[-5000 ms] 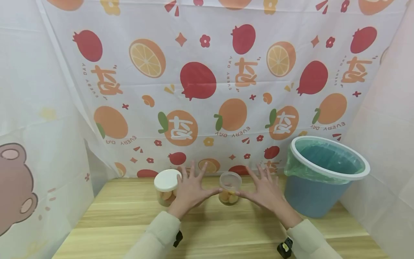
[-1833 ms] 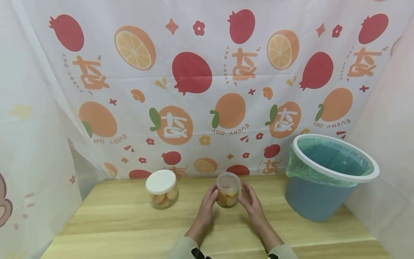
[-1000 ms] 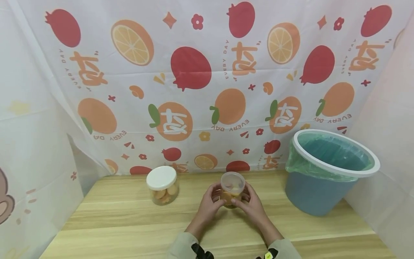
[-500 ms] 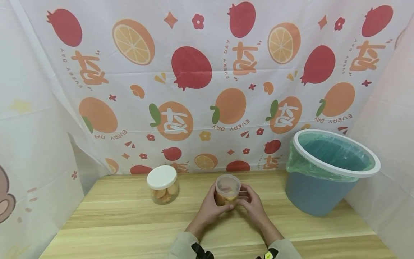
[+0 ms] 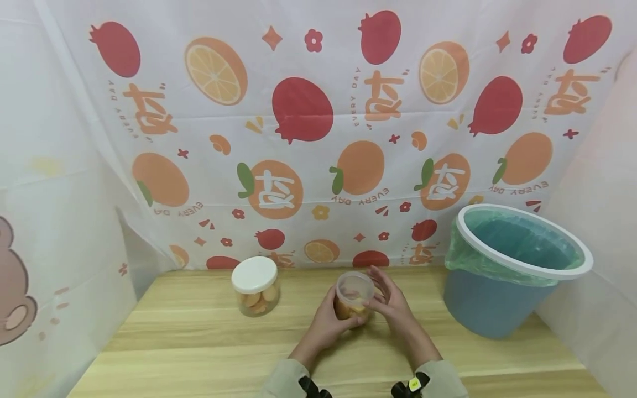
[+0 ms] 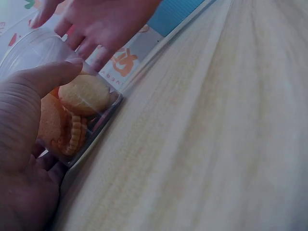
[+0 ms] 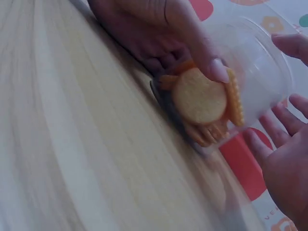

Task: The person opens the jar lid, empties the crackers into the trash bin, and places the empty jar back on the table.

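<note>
Left fingers (image 6: 45,77) grip clear jar (image 5: 354,286); backdrop (image 5: 318,160) reads "EVERY DAY"

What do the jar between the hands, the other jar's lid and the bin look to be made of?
Held jar: clear, glossy plastic or possibly glass; the biscuits show through its wall.
White lid: probably plastic, opaque and smooth, with an even colour.
Bin: likely moulded plastic, judging by its uniform blue-grey body; its liner looks like thin plastic film, green, translucent and wrinkled.
</note>
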Motion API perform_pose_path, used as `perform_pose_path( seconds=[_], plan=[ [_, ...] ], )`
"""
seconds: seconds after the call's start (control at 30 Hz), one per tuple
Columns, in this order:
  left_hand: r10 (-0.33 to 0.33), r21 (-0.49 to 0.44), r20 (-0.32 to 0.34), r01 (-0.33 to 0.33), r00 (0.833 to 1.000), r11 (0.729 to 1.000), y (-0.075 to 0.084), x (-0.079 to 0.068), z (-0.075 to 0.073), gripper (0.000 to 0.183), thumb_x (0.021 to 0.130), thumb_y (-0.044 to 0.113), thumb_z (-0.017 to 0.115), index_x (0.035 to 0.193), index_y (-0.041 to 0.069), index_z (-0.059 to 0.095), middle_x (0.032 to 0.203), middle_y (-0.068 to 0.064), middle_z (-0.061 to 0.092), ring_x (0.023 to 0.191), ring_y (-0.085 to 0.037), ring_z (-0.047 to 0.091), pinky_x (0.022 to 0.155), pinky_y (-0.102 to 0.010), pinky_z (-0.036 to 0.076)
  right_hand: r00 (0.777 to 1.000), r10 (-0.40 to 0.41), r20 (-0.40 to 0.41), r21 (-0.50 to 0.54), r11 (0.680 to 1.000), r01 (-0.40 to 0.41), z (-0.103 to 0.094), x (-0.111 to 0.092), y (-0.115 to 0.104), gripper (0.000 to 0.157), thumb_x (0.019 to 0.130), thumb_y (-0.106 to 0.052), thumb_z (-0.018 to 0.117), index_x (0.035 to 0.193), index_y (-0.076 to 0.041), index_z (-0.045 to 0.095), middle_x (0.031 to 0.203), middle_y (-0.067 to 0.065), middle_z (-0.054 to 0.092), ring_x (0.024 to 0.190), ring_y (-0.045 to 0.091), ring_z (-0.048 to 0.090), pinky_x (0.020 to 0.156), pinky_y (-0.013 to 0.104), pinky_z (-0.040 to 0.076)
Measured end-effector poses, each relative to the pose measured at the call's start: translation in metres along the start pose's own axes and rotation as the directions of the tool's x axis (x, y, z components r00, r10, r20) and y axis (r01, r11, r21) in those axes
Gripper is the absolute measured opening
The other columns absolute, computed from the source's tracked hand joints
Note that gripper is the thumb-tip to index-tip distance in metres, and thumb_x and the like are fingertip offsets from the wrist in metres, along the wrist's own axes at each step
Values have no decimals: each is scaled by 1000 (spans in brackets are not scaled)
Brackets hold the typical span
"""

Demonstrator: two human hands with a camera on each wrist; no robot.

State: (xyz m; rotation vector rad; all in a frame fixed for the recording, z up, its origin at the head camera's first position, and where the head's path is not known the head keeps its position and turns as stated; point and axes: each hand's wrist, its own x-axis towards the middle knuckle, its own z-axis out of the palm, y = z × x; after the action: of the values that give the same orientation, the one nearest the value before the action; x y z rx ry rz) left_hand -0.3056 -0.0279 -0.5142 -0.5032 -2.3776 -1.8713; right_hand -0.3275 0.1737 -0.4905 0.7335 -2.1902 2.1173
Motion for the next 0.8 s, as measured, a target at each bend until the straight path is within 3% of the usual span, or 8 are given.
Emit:
perform_pose_path(
  seconds=[0.23,0.53,0.8],
  plan=[
    [-4,-1,-3,4,1000,1000,0,1,4,96,78,27,87,156,13,33,149,-10,52,136,-29,50,112,-52,39,1000,10,27,-85,996,-8,3,-1,-5,81,90,-7,74,157,3,28,163,24,31,151,41,29,118,50,33],
    [-15,-4,4,15,1000,1000,3,1,1,95,79,27,87,156,12,34,148,-11,53,136,-29,50,112,-51,39,998,30,-58,-119,992,-37,8,2,-3,78,86,-5,77,153,2,38,158,20,42,148,39,37,120,55,31],
    [-41,-2,2,41,999,999,2,2,1,93,79,27,86,155,12,34,146,-12,54,132,-29,52,110,-50,42,989,62,-131,-177,981,-85,12,3,-3,78,82,-14,84,148,-5,46,151,14,52,143,36,46,119,57,35]
  ],
)
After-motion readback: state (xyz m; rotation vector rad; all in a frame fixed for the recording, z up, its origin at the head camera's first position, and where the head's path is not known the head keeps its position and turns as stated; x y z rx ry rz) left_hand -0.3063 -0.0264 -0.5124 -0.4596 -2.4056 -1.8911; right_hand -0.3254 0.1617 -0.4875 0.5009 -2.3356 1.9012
